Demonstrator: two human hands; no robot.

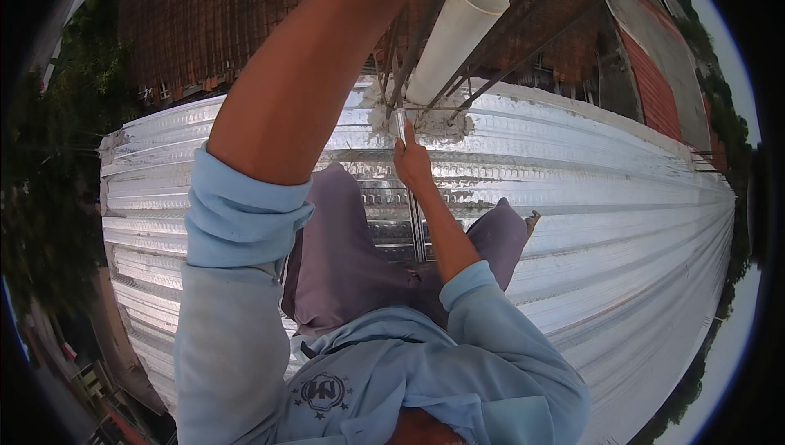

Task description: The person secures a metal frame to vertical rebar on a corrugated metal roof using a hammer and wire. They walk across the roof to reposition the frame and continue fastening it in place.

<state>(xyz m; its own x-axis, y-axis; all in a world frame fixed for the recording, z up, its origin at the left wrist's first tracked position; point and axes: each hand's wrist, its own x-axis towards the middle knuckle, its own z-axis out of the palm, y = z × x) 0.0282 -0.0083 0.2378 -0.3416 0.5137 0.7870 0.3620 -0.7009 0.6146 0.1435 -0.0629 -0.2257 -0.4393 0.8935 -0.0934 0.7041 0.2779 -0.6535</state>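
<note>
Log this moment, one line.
left hand: out of view; right hand: gripping slim silver metal bar; nearby: white cylindrical pipe, ribbed silver metal decking

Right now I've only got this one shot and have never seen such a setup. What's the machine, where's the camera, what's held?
No machine: a person works bare-handed, filmed by a fisheye camera on their head, looking down, so straight edges bend. The right hand grips a slim shiny metal bar, its exact kind unclear. The left arm stretches up; the left hand is out of frame. Below lies ribbed metal sheeting. A white pipe and dark rods rise from a rough grey patch.
</note>
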